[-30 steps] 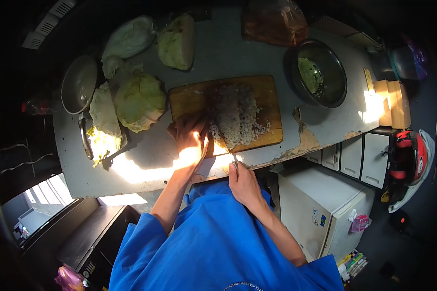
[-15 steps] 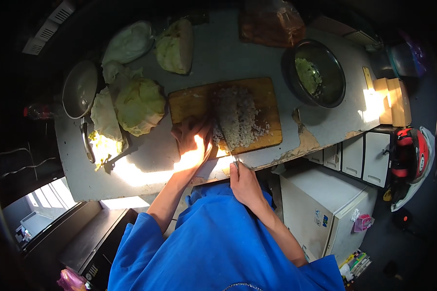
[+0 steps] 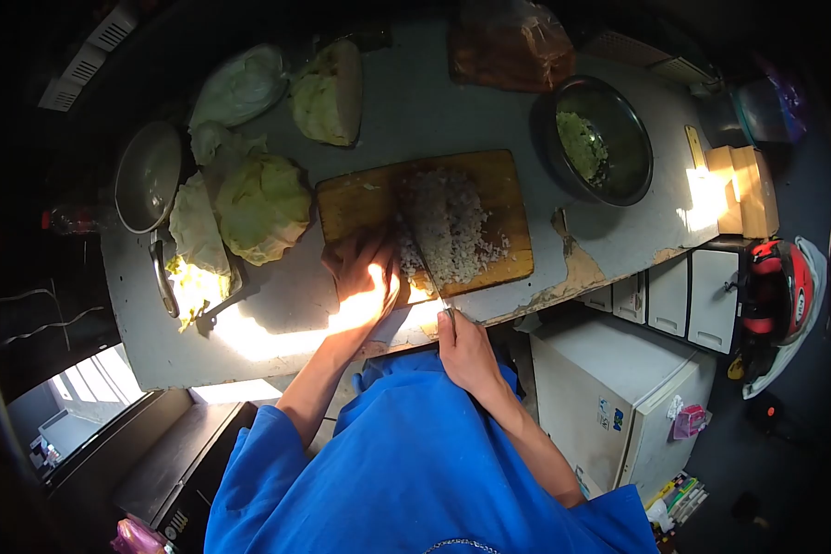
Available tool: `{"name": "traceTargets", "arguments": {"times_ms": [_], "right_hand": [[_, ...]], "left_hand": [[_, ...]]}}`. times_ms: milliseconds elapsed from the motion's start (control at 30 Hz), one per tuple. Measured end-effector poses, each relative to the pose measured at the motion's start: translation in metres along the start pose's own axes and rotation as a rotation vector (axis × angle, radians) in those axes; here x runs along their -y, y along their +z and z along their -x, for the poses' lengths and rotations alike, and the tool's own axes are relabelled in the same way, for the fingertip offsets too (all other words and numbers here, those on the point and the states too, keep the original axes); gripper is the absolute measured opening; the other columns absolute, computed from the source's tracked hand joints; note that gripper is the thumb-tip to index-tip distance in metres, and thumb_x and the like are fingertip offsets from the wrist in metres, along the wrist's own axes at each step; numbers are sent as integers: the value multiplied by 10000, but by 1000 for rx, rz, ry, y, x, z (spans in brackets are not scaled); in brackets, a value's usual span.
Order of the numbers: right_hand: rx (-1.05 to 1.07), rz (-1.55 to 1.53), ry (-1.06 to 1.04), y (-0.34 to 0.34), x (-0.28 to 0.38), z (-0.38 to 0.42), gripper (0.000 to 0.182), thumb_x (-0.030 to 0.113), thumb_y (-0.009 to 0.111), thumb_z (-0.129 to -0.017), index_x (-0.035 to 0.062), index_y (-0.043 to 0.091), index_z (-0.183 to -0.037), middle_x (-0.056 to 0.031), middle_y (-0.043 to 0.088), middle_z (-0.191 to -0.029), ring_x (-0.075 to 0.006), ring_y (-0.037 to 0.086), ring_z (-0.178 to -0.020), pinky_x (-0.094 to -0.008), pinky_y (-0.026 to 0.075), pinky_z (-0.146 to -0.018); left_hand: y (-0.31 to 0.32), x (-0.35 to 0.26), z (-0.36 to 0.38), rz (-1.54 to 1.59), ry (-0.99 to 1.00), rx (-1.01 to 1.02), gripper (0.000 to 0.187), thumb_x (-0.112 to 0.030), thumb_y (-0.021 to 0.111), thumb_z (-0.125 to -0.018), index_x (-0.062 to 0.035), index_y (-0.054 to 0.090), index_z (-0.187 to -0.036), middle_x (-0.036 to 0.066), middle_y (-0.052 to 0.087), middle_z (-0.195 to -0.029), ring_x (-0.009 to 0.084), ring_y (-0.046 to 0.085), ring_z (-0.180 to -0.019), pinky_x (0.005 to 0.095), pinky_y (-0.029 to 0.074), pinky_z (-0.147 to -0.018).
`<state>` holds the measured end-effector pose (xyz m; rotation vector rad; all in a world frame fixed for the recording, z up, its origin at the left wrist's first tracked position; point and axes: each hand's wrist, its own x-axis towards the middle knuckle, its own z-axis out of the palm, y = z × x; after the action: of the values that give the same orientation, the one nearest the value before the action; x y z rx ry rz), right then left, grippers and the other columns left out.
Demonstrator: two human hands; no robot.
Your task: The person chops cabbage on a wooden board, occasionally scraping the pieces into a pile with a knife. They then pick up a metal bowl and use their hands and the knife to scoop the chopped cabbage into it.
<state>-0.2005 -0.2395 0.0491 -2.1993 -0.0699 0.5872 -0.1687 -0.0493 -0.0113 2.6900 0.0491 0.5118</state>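
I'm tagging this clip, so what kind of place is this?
Probably a kitchen or small food-prep space: a cutting board with chopped food, a metal bowl and cabbage leaves.

Grey counter, paint chipped along its front edge, crossed by bright sunlight. At right, a white cabinet and light-fronted drawers are seen above a dark floor; the margins are left in shadow.

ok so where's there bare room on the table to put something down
Behind the cutting board, between the cut cabbage and bag; also between board and bowl's near side. Crowded: left end, with pan and leaves.
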Motion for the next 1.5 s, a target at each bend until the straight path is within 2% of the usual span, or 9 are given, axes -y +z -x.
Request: {"name": "traceTargets", "arguments": {"times_ms": [400,500,600,667,1000,1100,1200,1333,1500], "right_hand": [[26,31,18,3,3,0,362,281,474,-1062,-40,567,-926,-295,642,-763,-538,611,-778,-592,464,-688],[54,133,70,8,4,-1,356,276,467,-1064,-45,571,-950,-291,653,-783,-543,614,-794,-586,472,-704],[51,90,30,5,1,-3,356,276,465,-1065,-47,573,-961,-292,658,-811,-543,616,-820,-580,473,-719],[30,-14,-34,1,0,-1,358,277,464,-1066,-47,572,-960,-297,659,-828,-541,617,-835,-579,472,-726],[-14,90,-3,14,-9,3,357,261,459,-1075,-45,565,-924,-295,626,-807,-533,599,-818,-520,463,-680],[-7,37,-33,-1,-7,-1,359,267,458,-1077,-44,568,-936,-294,628,-810,-528,603,-821,-511,466,-682],[33,-30,-16,-12,5,2,360,268,453,-1082,-43,560,-935,-288,614,-792,-516,595,-789,-489,464,-671],[35,-79,10,-25,22,9,358,269,461,-1078,-37,535,-907,-309,618,-798,-531,602,-843,-529,460,-691],[-34,-49,60,-45,8,17,366,278,463,-1083,-31,520,-897,-300,597,-750,-536,588,-814,-509,457,-634]], "left_hand": [[1,2,5,-9,49,0,266,-149,653,-895,-71,703,-1145,101,653,-1250,346,534,-1202,591,271,-1033],[-2,0,2,-18,6,35,300,-160,686,-857,-102,708,-1150,23,659,-1287,281,536,-1218,601,246,-1038],[-2,-3,-1,-25,21,5,269,-143,647,-894,-69,709,-1145,96,654,-1255,343,532,-1197,591,280,-1024],[2,0,3,-36,17,3,341,-160,684,-864,-111,703,-1201,15,659,-1283,269,540,-1190,595,256,-1031],[-1,1,-3,-34,-20,-1,333,-169,671,-877,-110,712,-1202,12,670,-1286,249,565,-1150,579,276,-1018],[-13,8,-23,75,-38,27,315,-126,650,-887,-67,713,-1190,79,678,-1284,293,599,-1153,554,346,-1042],[-23,25,-56,259,-24,-55,353,-62,567,-936,8,660,-1268,226,632,-1324,421,573,-1252,443,457,-1083],[-2,27,-52,226,13,-27,370,-44,575,-930,-4,651,-1290,228,628,-1330,425,577,-1240,445,457,-1086],[-13,11,-26,489,-101,210,373,-5,624,-869,-32,666,-1238,230,625,-1319,425,573,-1236,441,483,-1057]]}}
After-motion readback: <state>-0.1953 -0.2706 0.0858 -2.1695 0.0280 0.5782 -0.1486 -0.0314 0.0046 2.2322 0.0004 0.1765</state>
